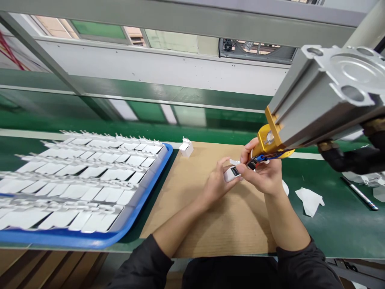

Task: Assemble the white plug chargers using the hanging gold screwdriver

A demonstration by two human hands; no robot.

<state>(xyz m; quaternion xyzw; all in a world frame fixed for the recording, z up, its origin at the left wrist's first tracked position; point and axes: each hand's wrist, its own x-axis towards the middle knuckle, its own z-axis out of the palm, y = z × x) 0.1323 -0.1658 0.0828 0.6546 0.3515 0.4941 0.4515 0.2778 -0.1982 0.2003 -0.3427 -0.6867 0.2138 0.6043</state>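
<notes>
My left hand (215,180) is closed around a white charger housing (231,173), whose open end shows a dark inside. Close beside it, my right hand (264,174) has its thumb and fingers closed on a small black part (252,163) with blue on it. The gold bracket of the press overlaps the right fingers, so the part's full shape is hidden. Both hands are above a brown cardboard sheet (192,224). Another white charger housing (186,148) with prongs stands upright at the sheet's far left corner.
A blue tray (135,216) at the left holds rows of white charger housings (87,172). A metal pneumatic cylinder (315,96) with a gold bracket (267,140) looms at the right. White scraps (309,200) and a marker pen (359,192) lie on the green table (337,237).
</notes>
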